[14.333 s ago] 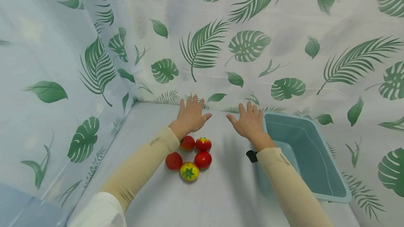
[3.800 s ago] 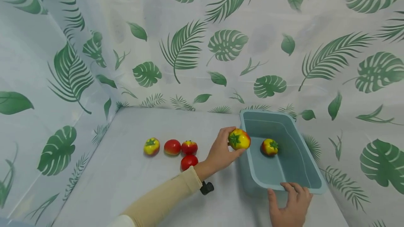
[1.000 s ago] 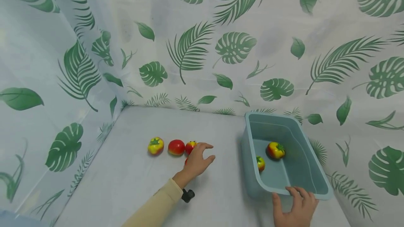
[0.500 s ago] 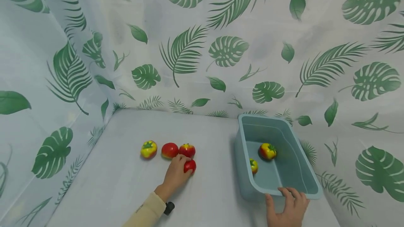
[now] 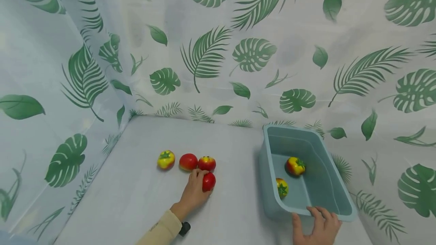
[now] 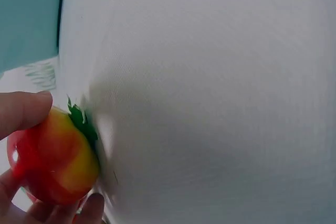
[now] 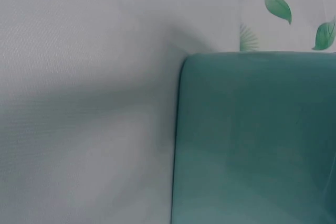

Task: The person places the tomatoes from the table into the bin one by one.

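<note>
My left hand [image 5: 195,193] grips a glossy red tomato [image 5: 209,182] on the table. In the left wrist view the thumb lies on one side of the tomato [image 6: 55,156] and the fingers curl round the other; its yellow end and green leafy top face the table. Just behind sit a red-and-yellow tomato [image 5: 207,163] and a red one [image 5: 188,162], with a yellower tomato [image 5: 166,160] further left. My right hand [image 5: 317,230] holds the near rim of the blue-green bin [image 5: 272,177], fingers hooked over it. No right fingers show in the right wrist view.
Two yellow-and-red tomatoes, one near the middle [image 5: 295,166] and one by the left wall [image 5: 282,188], lie inside the bin. A leaf-patterned sheet [image 5: 211,97] rises behind the white table [image 5: 143,199] and along its left side.
Since a second ago my left hand has come down and left from above the tomatoes and closed round the front red one. Earlier, it carried a tomato to the bin. My right hand keeps its hold.
</note>
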`<state>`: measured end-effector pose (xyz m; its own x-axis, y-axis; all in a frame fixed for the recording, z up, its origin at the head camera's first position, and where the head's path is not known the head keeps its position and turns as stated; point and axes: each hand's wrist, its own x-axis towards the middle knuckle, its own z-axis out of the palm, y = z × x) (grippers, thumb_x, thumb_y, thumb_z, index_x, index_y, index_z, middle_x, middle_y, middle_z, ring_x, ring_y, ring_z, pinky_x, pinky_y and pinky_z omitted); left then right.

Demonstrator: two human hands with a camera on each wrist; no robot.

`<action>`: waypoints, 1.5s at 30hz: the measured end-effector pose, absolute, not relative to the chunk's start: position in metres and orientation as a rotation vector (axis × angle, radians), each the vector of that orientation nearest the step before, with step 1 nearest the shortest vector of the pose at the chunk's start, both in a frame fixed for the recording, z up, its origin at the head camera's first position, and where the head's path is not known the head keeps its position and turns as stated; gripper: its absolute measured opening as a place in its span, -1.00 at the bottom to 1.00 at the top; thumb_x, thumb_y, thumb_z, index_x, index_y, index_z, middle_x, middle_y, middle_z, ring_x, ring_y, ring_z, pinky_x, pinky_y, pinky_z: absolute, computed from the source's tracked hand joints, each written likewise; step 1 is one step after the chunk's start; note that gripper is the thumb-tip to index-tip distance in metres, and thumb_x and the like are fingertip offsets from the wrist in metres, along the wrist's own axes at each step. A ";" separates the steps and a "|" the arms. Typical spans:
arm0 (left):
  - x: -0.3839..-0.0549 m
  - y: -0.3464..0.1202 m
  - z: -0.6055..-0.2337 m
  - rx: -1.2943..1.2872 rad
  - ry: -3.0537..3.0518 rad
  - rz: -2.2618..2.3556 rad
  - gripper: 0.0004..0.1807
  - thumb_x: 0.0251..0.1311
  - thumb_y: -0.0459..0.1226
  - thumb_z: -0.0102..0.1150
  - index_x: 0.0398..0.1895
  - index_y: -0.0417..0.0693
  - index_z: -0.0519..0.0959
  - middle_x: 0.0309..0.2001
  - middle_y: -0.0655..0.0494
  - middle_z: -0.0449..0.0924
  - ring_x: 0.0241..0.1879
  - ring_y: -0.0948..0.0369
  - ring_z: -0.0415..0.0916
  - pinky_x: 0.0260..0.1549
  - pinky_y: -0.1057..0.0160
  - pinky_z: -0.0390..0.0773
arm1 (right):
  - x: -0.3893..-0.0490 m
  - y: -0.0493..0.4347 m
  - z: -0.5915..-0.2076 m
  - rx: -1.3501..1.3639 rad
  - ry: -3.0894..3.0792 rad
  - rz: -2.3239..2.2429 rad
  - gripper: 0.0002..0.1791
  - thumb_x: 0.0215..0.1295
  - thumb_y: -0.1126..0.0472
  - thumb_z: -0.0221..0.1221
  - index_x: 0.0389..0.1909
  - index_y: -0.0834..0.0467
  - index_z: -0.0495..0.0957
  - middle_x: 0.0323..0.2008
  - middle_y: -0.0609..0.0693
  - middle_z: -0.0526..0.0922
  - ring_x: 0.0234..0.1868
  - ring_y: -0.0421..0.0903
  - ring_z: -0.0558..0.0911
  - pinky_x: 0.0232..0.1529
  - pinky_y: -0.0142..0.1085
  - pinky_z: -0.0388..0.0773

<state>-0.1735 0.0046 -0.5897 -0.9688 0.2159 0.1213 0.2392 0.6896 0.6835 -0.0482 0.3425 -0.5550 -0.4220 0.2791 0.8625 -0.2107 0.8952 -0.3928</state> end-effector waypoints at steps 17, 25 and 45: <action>-0.177 0.006 -0.561 -0.334 -2.883 -1.320 -0.25 -0.05 -0.09 0.49 0.17 0.01 0.27 0.08 0.10 0.32 0.15 0.10 0.34 -0.02 0.01 0.59 | -0.054 0.342 -0.557 -0.040 -1.860 0.559 -0.21 0.17 -0.36 0.19 -0.37 0.43 0.54 -0.29 0.41 0.47 -0.33 0.33 0.25 -0.11 0.01 0.04; -0.185 0.014 -0.541 -0.323 -2.781 -1.384 -0.25 -0.04 -0.07 0.45 0.20 0.10 0.25 0.11 0.18 0.35 0.12 0.16 0.34 -0.08 0.06 0.61 | -0.050 0.343 -0.554 -0.065 -1.916 0.570 -0.21 0.19 -0.36 0.17 -0.32 0.43 0.53 -0.24 0.40 0.45 -0.27 0.32 0.24 -0.02 -0.08 -0.01; -0.197 0.065 -0.470 -0.575 -2.645 -1.562 -0.19 -0.09 -0.17 0.50 0.24 0.10 0.27 0.16 0.20 0.36 0.14 0.19 0.33 -0.12 0.17 0.62 | -0.051 0.343 -0.552 -0.038 -1.908 0.581 -0.23 0.20 -0.33 0.18 -0.31 0.43 0.53 -0.23 0.39 0.46 -0.28 0.31 0.25 -0.07 0.03 0.00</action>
